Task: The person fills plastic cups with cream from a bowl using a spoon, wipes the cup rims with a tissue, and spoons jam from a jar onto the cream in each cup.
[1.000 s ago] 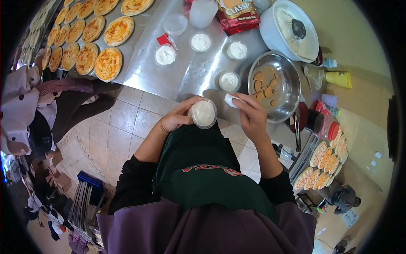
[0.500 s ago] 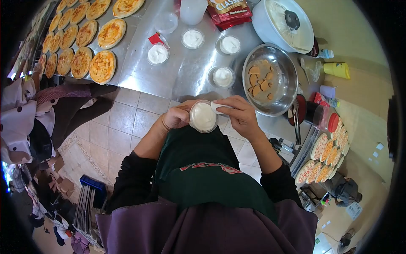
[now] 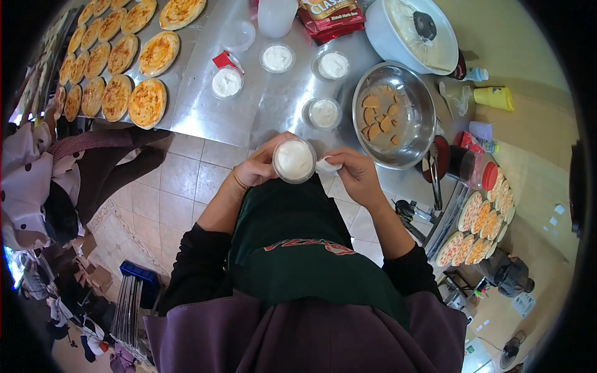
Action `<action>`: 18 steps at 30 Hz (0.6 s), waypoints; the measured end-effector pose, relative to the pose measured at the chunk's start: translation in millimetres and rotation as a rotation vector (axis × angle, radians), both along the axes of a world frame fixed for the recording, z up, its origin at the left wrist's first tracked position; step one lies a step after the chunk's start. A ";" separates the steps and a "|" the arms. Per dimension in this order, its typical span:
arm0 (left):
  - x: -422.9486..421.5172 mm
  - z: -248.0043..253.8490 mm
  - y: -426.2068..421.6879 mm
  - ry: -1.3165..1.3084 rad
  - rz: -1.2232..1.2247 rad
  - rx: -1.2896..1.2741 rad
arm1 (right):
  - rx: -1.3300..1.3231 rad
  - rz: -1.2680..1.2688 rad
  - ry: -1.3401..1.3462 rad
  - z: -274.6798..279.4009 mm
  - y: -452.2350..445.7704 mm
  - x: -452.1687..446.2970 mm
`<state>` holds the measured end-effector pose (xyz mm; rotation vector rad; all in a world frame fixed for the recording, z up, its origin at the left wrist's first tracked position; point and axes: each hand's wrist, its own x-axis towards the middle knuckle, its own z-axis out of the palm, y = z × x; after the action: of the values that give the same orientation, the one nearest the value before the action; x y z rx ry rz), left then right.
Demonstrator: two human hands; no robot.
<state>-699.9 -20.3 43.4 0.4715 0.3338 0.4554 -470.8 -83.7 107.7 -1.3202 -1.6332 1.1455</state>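
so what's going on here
A person wearing a dark green apron holds a cup of white cream in the left hand and a white wipe in the right hand, right beside its rim. Four similar filled cups stand on the metal table, near a steel bowl with brown pieces in it.

Baked rounds, a co-worker and kitchen clutter

Browned rounds (image 3: pixel 147 103) lie in rows at the left of the steel table (image 3: pixel 211 127). A co-worker (image 3: pixel 28 177) stands beside them, on the tiled floor (image 3: pixel 180 180). Lower left, a blue crate (image 3: pixel 142 281) sits by upright trays (image 3: pixel 126 308), with cardboard boxes (image 3: pixel 97 278) near. At right are a yellow cup (image 3: pixel 493 98), tongs (image 3: pixel 436 183) and a red-lidded jar (image 3: pixel 479 171); paler topped rounds (image 3: pixel 471 211) lie near the jar. Another person (image 3: pixel 510 276) is beyond.
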 end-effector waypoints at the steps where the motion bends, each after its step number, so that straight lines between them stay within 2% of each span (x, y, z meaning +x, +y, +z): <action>1: -1.8 0.1 2.6 0.069 0.044 0.048 | -0.095 -0.089 0.100 -1.0 -1.9 -3.8; 3: -4.6 -1.8 5.3 0.138 0.086 0.098 | -0.188 -0.179 0.200 -8.5 -7.1 -5.7; 5: -5.5 -9.0 6.0 0.247 0.244 0.208 | -0.463 -0.369 0.395 -23.9 -13.6 -4.9; 6: -5.5 -11.2 7.5 0.246 0.244 0.212 | -0.458 -0.369 0.395 -26.3 -15.5 -5.2; 8: -6.0 -15.5 14.2 0.455 0.344 0.395 | -0.558 -0.416 0.574 -27.8 -15.6 -7.0; 12: 4.7 -35.1 27.4 0.613 0.500 0.543 | -0.590 -0.423 0.601 -23.1 -19.2 -10.7; 14: 10.7 -42.0 37.6 0.994 0.449 0.857 | -0.582 -0.439 0.550 -25.3 -21.9 -10.6; 15: 14.1 -40.9 42.3 1.034 0.423 1.002 | -0.578 -0.434 0.551 -24.7 -22.5 -10.6; 16: 16.3 -42.1 46.4 1.036 0.428 1.004 | -0.583 -0.436 0.533 -24.0 -23.1 -10.5; 18: 19.4 -49.3 51.7 1.065 0.412 1.170 | -0.588 -0.438 0.515 -23.6 -24.6 -10.3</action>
<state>-680.5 31.3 -5.9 1.8237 1.2177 0.7571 -481.1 -108.2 84.1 -1.4693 -0.6123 1.5730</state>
